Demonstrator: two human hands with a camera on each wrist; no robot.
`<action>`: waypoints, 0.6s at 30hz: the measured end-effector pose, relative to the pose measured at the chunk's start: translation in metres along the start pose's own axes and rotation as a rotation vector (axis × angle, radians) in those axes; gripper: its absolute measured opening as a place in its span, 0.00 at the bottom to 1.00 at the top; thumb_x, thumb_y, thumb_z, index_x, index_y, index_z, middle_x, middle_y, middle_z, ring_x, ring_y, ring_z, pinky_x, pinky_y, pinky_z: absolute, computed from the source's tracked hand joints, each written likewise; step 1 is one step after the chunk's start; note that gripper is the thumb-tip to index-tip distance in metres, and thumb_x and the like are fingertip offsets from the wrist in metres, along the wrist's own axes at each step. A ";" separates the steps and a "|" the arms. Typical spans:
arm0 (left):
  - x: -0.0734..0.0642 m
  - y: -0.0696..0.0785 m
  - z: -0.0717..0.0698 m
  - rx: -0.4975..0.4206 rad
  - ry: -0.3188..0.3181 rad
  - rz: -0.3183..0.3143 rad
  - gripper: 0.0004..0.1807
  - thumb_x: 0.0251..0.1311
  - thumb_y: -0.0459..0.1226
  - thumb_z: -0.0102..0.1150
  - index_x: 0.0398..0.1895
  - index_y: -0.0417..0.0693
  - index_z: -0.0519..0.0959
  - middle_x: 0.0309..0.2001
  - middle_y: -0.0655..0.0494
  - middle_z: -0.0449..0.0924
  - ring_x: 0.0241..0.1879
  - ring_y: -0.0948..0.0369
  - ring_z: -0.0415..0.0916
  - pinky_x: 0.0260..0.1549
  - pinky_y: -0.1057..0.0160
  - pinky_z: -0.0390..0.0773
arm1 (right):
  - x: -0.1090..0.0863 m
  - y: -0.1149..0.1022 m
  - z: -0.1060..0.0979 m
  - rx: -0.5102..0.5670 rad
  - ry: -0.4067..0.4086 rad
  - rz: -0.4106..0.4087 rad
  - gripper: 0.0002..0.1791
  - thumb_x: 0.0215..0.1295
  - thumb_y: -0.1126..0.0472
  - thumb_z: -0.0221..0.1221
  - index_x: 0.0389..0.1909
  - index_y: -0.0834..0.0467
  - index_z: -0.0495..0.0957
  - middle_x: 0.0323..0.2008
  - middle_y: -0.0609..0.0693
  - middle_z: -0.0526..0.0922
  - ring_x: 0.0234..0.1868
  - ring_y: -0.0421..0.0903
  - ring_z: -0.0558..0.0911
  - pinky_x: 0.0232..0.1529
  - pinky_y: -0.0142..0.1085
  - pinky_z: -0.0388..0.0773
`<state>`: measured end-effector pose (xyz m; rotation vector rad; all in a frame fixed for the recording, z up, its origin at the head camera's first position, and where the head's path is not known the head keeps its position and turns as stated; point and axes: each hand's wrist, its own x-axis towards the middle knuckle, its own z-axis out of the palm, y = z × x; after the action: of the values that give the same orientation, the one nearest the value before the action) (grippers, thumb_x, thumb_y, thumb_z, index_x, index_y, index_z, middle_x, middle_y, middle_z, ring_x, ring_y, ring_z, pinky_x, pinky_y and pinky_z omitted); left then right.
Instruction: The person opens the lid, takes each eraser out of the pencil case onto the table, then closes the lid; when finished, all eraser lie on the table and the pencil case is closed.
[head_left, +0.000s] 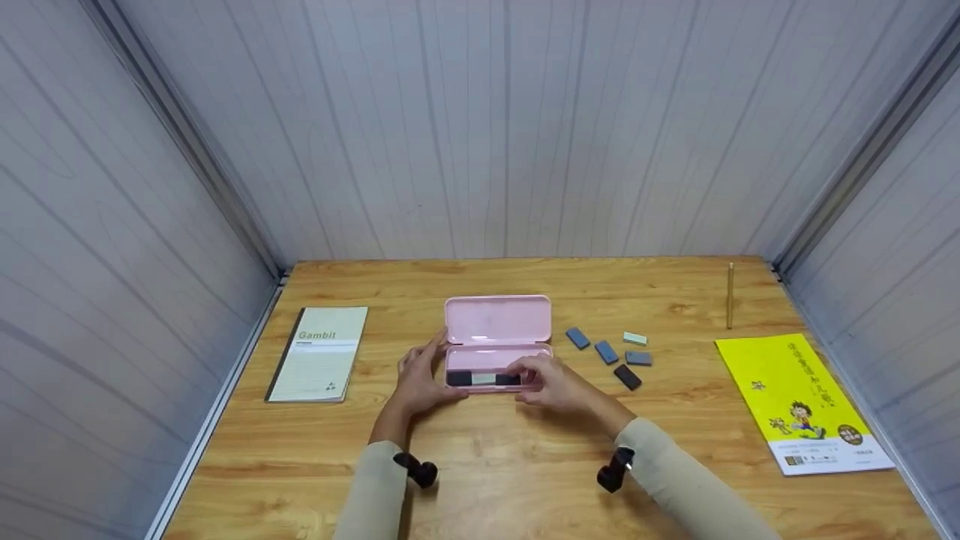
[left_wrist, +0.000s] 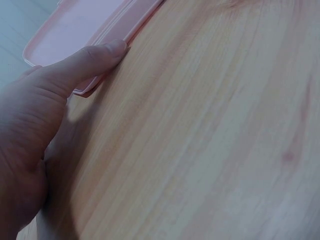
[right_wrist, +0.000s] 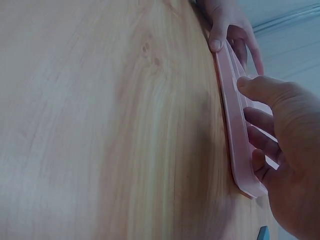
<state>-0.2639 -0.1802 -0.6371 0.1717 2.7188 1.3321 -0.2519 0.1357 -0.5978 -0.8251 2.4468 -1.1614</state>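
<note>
A pink pencil case (head_left: 498, 319) lies on the table with its lid raised toward the back. In its tray, a dark eraser (head_left: 459, 379), a white eraser (head_left: 484, 379) and another dark eraser (head_left: 508, 379) form a row. My left hand (head_left: 424, 381) holds the case's left end, its thumb along the front wall and fingers round the side. My right hand (head_left: 553, 384) reaches over the right end, fingers inside by the right dark eraser and thumb at the front rim (right_wrist: 231, 95). Whether those fingers grip that eraser, I cannot tell.
Right of the case lie several loose erasers: blue-grey ones (head_left: 606, 352), a whitish one (head_left: 634, 338) and a black one (head_left: 628, 377). A pencil (head_left: 730, 296) and a yellow book (head_left: 795, 397) lie farther right. A notebook (head_left: 319, 360) lies at the left.
</note>
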 end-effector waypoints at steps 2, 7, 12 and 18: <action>0.000 -0.001 0.000 0.005 0.001 -0.003 0.72 0.47 0.49 0.94 0.94 0.64 0.56 0.82 0.51 0.77 0.82 0.42 0.60 0.87 0.33 0.43 | 0.000 0.001 0.001 -0.002 0.013 0.005 0.21 0.78 0.60 0.71 0.68 0.55 0.84 0.58 0.55 0.88 0.59 0.50 0.82 0.66 0.50 0.81; 0.000 -0.003 0.000 0.019 0.004 0.016 0.72 0.46 0.49 0.94 0.94 0.63 0.56 0.82 0.50 0.78 0.81 0.42 0.62 0.87 0.33 0.44 | 0.001 0.001 0.001 0.001 0.029 0.033 0.21 0.77 0.58 0.71 0.68 0.52 0.85 0.55 0.53 0.87 0.56 0.49 0.79 0.62 0.42 0.76; 0.000 -0.004 0.000 0.026 0.009 0.027 0.73 0.46 0.49 0.94 0.93 0.62 0.56 0.81 0.50 0.78 0.81 0.42 0.63 0.86 0.33 0.46 | 0.004 -0.001 0.002 -0.012 0.026 0.008 0.22 0.76 0.60 0.72 0.68 0.56 0.84 0.53 0.57 0.85 0.53 0.48 0.77 0.56 0.38 0.72; 0.000 -0.002 0.000 0.018 -0.004 0.021 0.72 0.47 0.50 0.93 0.94 0.64 0.55 0.84 0.51 0.75 0.82 0.42 0.61 0.87 0.34 0.43 | 0.006 -0.003 0.006 -0.019 0.021 0.017 0.24 0.77 0.60 0.71 0.71 0.54 0.83 0.55 0.57 0.81 0.51 0.46 0.75 0.53 0.37 0.71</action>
<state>-0.2638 -0.1816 -0.6383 0.2044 2.7341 1.3115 -0.2528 0.1272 -0.5993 -0.8006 2.4808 -1.1479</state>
